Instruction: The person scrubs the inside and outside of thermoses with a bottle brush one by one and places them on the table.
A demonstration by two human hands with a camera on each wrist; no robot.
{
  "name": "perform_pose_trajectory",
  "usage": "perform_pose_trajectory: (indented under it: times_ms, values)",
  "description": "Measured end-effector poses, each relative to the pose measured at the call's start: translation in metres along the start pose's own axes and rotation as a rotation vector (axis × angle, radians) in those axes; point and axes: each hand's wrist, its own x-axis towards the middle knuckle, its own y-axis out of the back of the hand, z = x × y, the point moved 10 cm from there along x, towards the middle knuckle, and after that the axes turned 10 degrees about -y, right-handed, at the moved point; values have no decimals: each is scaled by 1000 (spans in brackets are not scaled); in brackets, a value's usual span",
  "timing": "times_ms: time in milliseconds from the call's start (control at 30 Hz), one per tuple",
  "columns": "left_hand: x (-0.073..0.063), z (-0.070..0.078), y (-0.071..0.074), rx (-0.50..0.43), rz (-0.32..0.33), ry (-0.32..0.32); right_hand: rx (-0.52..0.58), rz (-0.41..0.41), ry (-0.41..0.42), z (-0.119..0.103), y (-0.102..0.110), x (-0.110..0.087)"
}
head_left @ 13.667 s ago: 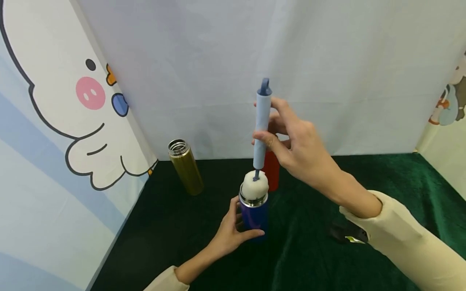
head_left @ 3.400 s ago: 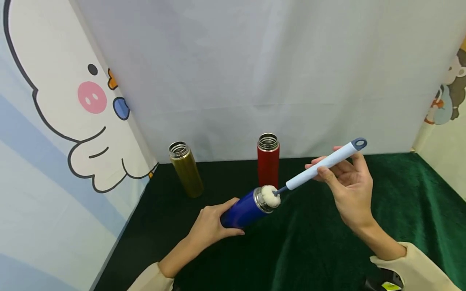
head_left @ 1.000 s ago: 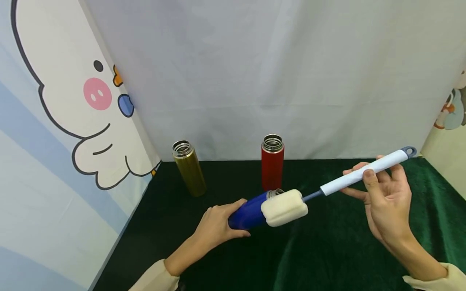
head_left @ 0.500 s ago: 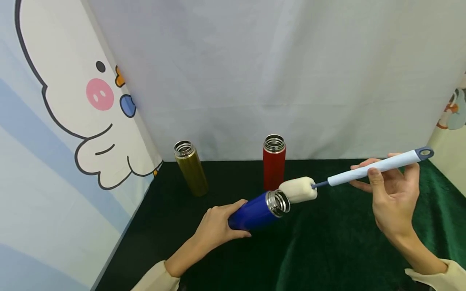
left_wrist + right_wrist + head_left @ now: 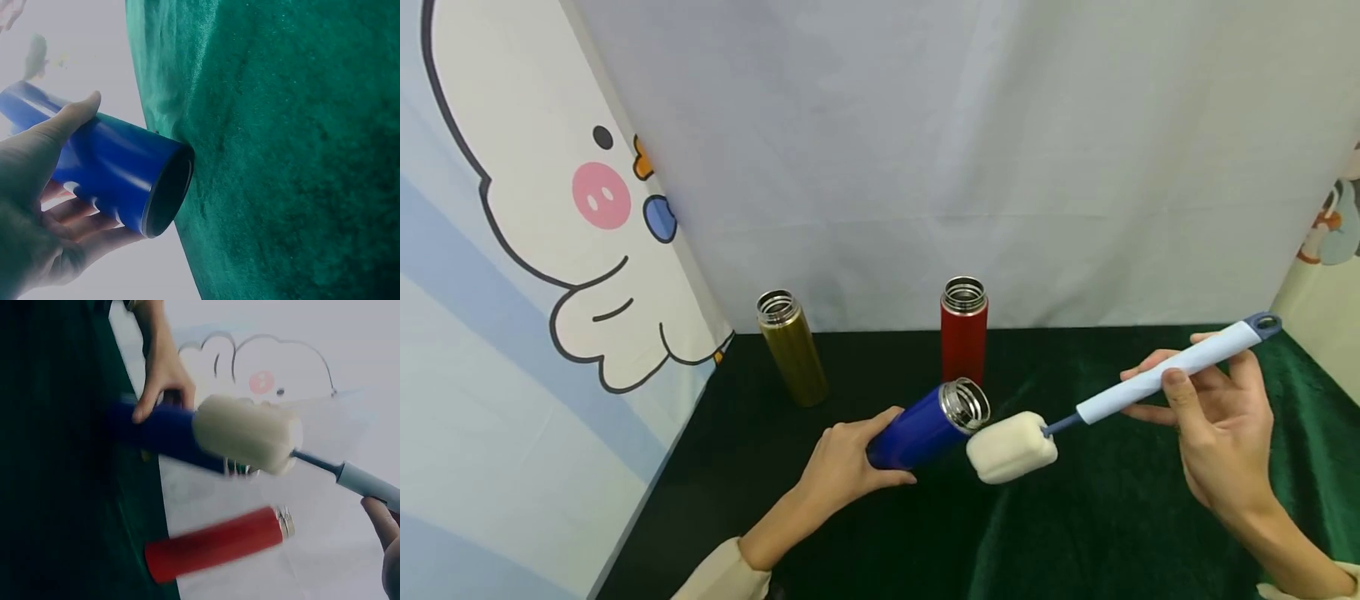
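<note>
My left hand (image 5: pixel 842 462) grips a blue metal bottle (image 5: pixel 921 429) around its lower body. The bottle is tilted, its lidless steel mouth facing right and up; its dark base shows in the left wrist view. With thumb and fingers my right hand (image 5: pixel 1221 421) pinches the pale blue handle of a bottle brush (image 5: pixel 1165 375). The brush's cream sponge head (image 5: pixel 1011 447) is outside the bottle, just right of and below the mouth in the head view. In the right wrist view the sponge overlaps the bottle and is blurred.
A red bottle (image 5: pixel 964 342) stands upright without a lid behind the blue one. Farther left stands a gold bottle (image 5: pixel 793 354), lidless too. Dark green cloth (image 5: pixel 1112 517) covers the table, with a pale curtain (image 5: pixel 865 150) along the back.
The sponge head, inside the bottle's mouth 3.4 seconds ago, has come out. Over the last second it moved up behind the mouth, then down in front. The bottle went from upright to tilted earlier.
</note>
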Motion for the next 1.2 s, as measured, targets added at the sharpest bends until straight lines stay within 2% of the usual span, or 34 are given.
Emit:
perform_pose_trajectory:
  times_ms: [100,233,333,433,733,867,1067,1200]
  values:
    - [2,4,-2,24,-8,-18,78,-53,-4,0,-10,-2]
    - [4,9,-6,25,-31,-33,165,-78,45,-5,-24,1]
    - [4,11,-8,18,-40,-34,219,-69,95,-8,-30,6]
    - [4,12,-9,27,-40,-38,221,-39,133,-8,-30,11]
    - [2,16,-12,48,-52,-44,167,31,155,-1,-11,14]
    - [2,16,-11,42,-49,-47,99,61,150,2,-1,13]
    - [3,11,-4,67,-7,-40,-37,98,121,7,10,9]
    - [3,6,-1,78,20,-35,-81,106,75,8,14,6]
